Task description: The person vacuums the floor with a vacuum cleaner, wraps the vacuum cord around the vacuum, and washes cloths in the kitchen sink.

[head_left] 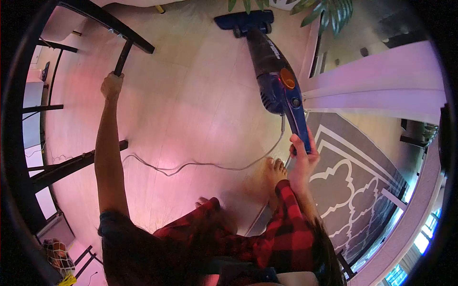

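Note:
My right hand (304,150) is wrapped round the handle of a blue and black stick vacuum cleaner (272,93) with an orange button. Its wide floor head (244,21) rests on the pale floor near the top of the view. A grey power cord (210,165) trails from the vacuum's body across the floor to the left. On the left, my left hand (112,86) is closed round a short black bar (124,58) that joins a longer black beam of a furniture frame (107,21).
A grey rug (343,176) with a white pattern lies at the right, beside my bare foot (276,172). Green plant leaves (329,14) hang over the top edge. Another black beam (78,164) juts in from the left. A netted bag (58,257) is at lower left.

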Tool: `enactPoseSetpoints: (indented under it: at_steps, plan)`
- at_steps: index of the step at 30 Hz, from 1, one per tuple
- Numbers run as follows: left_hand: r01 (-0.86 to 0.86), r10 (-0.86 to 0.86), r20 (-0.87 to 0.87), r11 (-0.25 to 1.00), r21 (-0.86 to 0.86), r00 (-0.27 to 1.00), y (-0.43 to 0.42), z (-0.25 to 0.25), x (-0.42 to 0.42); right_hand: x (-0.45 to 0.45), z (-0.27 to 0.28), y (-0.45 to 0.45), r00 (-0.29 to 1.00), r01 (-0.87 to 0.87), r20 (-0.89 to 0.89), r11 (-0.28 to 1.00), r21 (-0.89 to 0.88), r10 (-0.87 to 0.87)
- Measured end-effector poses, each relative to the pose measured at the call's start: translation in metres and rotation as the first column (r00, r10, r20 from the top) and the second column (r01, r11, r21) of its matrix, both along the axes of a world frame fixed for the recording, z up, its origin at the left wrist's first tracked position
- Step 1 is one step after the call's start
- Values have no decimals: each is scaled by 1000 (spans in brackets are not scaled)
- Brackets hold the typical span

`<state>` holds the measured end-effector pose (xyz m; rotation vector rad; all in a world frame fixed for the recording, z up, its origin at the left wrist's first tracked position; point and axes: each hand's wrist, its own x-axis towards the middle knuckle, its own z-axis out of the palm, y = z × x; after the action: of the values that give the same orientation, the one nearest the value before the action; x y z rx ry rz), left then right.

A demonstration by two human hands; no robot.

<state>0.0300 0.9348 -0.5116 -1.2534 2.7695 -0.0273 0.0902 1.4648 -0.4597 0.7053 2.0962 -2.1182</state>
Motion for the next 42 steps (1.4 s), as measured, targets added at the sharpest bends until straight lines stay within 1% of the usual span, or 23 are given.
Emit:
enactPoseSetpoints:
  at_steps: [3,6,8,9,10,13,14,16,17,20,21,22,23,25,26,29,31,32,33,35,36,37,42]
  plan:
    - [104,-100,30,966,-236,995,4,-11,7,-3,-9,-11,995,85,-48,995,-46,-87]
    - [357,-429,-58,813,-461,901,39,-11,27,-8,-10,-25,987,147,-50,979,-141,-156]
    - [495,-598,-204,775,-392,775,77,1,50,9,-4,-18,991,55,133,979,-198,-28]
    - [547,-636,-256,764,-343,728,98,12,67,20,-2,-13,974,8,224,973,-231,45]
    - [599,-666,-312,745,-293,677,116,20,87,31,9,-8,928,-158,291,953,-259,233]
    - [620,-618,-359,775,-125,700,145,22,152,47,34,-3,782,-95,477,833,-545,401]
    - [612,-587,-388,788,-70,711,152,21,171,45,37,-7,789,-107,482,858,-503,381]
    - [568,-496,-417,821,59,761,161,13,206,22,22,-7,823,-93,433,838,-537,369]
    - [545,-451,-430,829,123,782,164,11,220,7,11,-17,894,-70,332,826,-560,301]
    - [546,-463,-359,818,178,810,165,18,256,-42,-3,-48,927,-24,277,776,-630,254]
    - [525,-429,-378,827,199,820,163,19,268,-52,-9,-55,932,-38,249,753,-657,264]
    - [509,-400,-396,831,222,826,162,19,279,-59,-15,-60,910,24,324,748,-663,257]
    - [499,-375,-412,830,249,830,161,20,290,-53,-22,-61,915,-6,294,738,-675,277]
    - [449,-323,-420,859,245,848,162,21,310,-28,-24,-52,911,-44,284,754,-655,300]
    - [423,-277,-435,861,283,857,160,18,321,-12,-14,-42,877,-49,326,740,-671,354]
    - [395,-226,-442,854,339,868,161,22,334,9,3,-26,809,-40,452,802,-596,376]
    - [427,-236,-448,814,395,863,162,23,328,-10,-17,-12,885,-110,353,873,-476,304]
    - [456,-251,-460,788,414,852,162,25,314,-15,-35,-6,900,-194,291,896,-400,325]
    - [527,-328,-481,765,371,813,164,29,297,-19,-46,-1,910,-274,222,910,-310,350]
    - [655,-466,-513,699,286,721,175,40,263,-3,-40,6,907,-354,179,921,-161,380]
    - [707,-514,-528,657,264,675,181,42,245,10,-32,14,882,-387,215,904,-181,420]
    - [725,-535,-520,628,283,666,191,45,229,25,-28,25,867,-399,271,908,-128,419]
    - [856,-683,-516,413,312,517,246,61,159,94,1,105,688,-586,334,765,-268,644]
